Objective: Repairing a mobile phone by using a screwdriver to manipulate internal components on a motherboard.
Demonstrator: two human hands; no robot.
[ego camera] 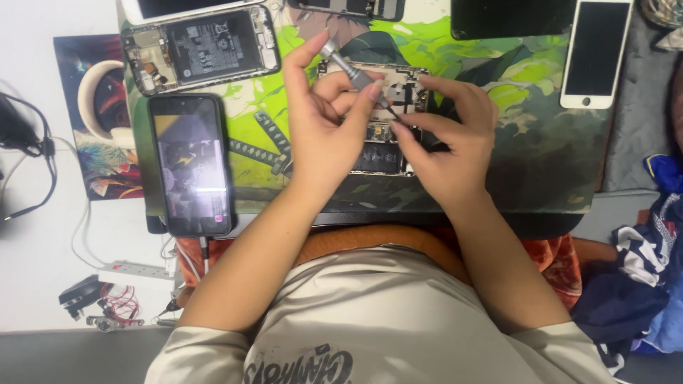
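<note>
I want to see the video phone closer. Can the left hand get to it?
Probably yes. The lit phone lies flat just beside the left hand, with only bare mat between them. But that hand is gripping the screwdriver, so it would need to let go first.

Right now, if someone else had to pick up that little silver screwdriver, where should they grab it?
Probably the grey shaft of the screwdriver, just below its round cap, coming from the upper left. It tilts that way, and that end sticks out clear above the left hand; the tip sits between fingers.
</note>
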